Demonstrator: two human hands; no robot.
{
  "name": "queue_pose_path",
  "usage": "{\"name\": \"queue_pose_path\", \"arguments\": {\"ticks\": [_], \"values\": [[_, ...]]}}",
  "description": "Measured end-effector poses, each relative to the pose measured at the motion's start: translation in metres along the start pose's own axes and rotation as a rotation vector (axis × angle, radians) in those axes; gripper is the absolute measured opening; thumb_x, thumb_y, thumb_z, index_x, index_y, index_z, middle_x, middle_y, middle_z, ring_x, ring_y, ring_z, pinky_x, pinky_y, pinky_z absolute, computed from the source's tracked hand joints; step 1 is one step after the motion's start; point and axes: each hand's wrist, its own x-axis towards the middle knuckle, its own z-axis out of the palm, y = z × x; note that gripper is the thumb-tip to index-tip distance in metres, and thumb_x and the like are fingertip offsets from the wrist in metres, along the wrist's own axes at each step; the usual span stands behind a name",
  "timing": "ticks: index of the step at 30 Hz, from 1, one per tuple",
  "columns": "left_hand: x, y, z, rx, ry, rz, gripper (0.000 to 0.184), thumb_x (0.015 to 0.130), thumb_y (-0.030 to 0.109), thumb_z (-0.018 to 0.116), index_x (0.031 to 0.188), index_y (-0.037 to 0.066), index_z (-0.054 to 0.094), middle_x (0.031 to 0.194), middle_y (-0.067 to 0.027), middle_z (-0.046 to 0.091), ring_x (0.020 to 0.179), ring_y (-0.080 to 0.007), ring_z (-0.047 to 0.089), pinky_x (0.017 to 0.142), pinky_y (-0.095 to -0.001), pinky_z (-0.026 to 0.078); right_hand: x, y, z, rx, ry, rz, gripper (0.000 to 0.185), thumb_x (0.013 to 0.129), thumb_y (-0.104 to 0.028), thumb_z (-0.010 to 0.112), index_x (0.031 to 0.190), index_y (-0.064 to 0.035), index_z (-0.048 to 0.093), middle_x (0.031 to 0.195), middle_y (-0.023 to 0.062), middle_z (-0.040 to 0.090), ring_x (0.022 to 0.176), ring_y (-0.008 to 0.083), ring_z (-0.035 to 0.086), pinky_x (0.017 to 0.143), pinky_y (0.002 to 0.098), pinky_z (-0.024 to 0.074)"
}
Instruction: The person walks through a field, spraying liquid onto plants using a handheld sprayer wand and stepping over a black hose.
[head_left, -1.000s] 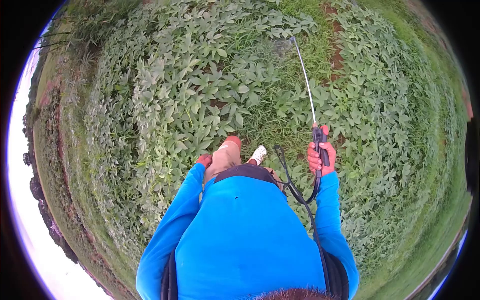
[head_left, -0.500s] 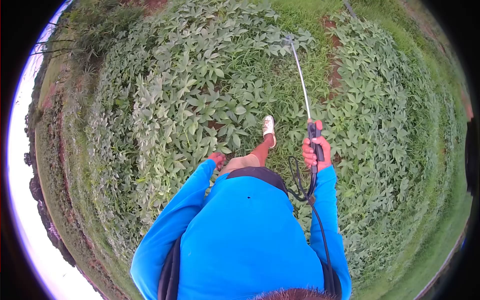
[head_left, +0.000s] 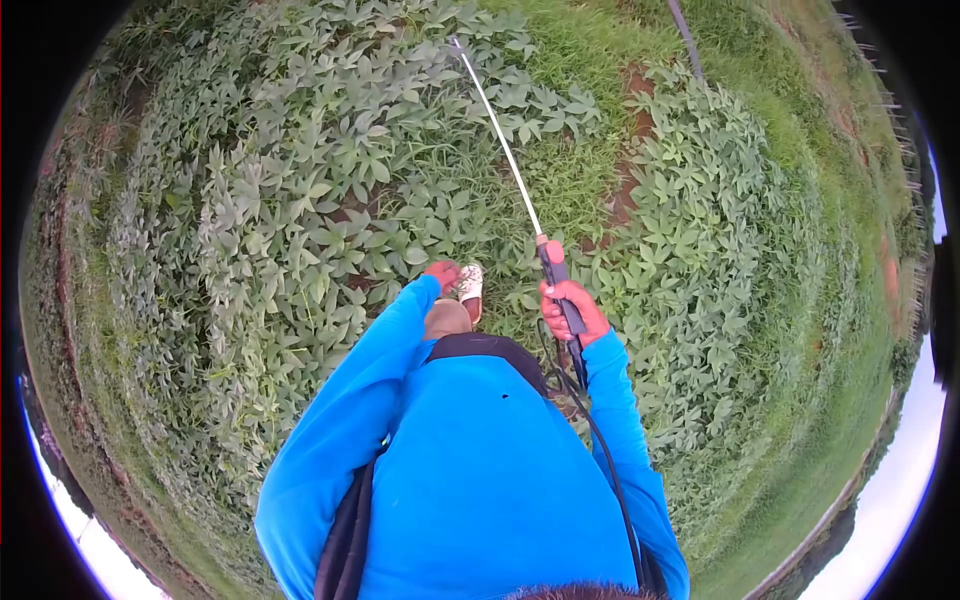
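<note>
My right hand point(head_left: 577, 312) is wrapped round the dark handle of a spray wand point(head_left: 507, 150), ahead of my right hip. Its thin pale tube slants up and left, with the tip over the leafy plants, where a faint mist shows. From the bottom of the handle a black hose point(head_left: 612, 465) loops and runs back along my right side. My left hand point(head_left: 443, 276) hangs low in front of my left thigh, fingers loosely bent and nothing seen in it. Just beyond it is a patterned white shoe point(head_left: 470, 283) on my foot.
Broad-leaved green plants point(head_left: 290, 210) grow thickly ahead and to the left, with another row point(head_left: 700, 220) on the right. Between them run grass point(head_left: 570, 170) and a strip of reddish soil point(head_left: 622, 200). A dark pole or pipe point(head_left: 686, 40) lies in the grass at the far right.
The spray wand has swung left, its tip now over the left-hand plants. My left hand has come forward and up. The view has turned, and the shoe shows nearer my body.
</note>
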Motion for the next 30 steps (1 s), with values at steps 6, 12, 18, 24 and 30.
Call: {"name": "queue_pose_path", "arguments": {"ticks": [6,12,18,24,30], "values": [[0.012,0.052,-0.027,-0.174,0.025,0.07,0.033,0.086,0.036,0.053,0.096,0.006,0.062,0.072,-0.0001,0.059,0.054,-0.0096,0.051,0.049,-0.0263,0.041,0.007,-0.032,-0.03,0.02,0.352,-0.154,0.021,0.079,-0.026,0.061,0.081,-0.0129,0.045,0.059,-0.0013,0.041,0.041,0.0075,0.04,0.032,0.0226,0.0306],[0.021,-0.015,-0.064,-0.283,0.082,-0.072,0.027,0.086,0.031,0.053,0.1,0.009,0.061,0.067,-0.0014,0.058,0.047,-0.0113,0.047,0.041,-0.0278,0.038,-0.004,-0.049,-0.068,0.18,0.466,-0.174,0.021,0.079,-0.03,0.062,0.076,-0.0159,0.046,0.056,-0.0022,0.04,0.04,0.0081,0.04,0.032,0.0226,0.0307],[-0.016,-0.052,-0.062,-0.346,0.163,-0.228,0.023,0.086,0.028,0.051,0.091,0.007,0.059,0.067,-0.0055,0.057,0.047,-0.0158,0.05,0.038,-0.0307,0.033,0.015,-0.075,-0.099,0.364,0.372,-0.243,0.02,0.079,-0.03,0.059,0.074,-0.0134,0.048,0.056,-0.002,0.041,0.04,0.0087,0.04,0.033,0.0227,0.0332],[0.013,-0.043,-0.045,-0.311,0.131,-0.404,0.029,0.085,0.026,0.049,0.103,0.004,0.059,0.075,-0.0071,0.06,0.044,-0.0155,0.048,0.037,-0.0318,0.038,0.043,-0.13,-0.092,0.36,0.081,-0.159,0.017,0.08,-0.026,0.056,0.079,-0.011,0.048,0.06,-0.001,0.042,0.041,0.0083,0.039,0.032,0.0223,0.0336],[0.048,0.062,-0.051,-0.257,0.209,-0.094,0.033,0.083,0.03,0.055,0.102,0.004,0.062,0.078,-0.0131,0.063,0.045,-0.0175,0.049,0.034,-0.0324,0.037,0.078,-0.189,-0.083,0.259,-0.257,0.045,0.021,0.082,-0.023,0.055,0.091,-0.007,0.046,0.063,-0.0009,0.039,0.043,0.0066,0.038,0.033,0.0216,0.0346]]}}
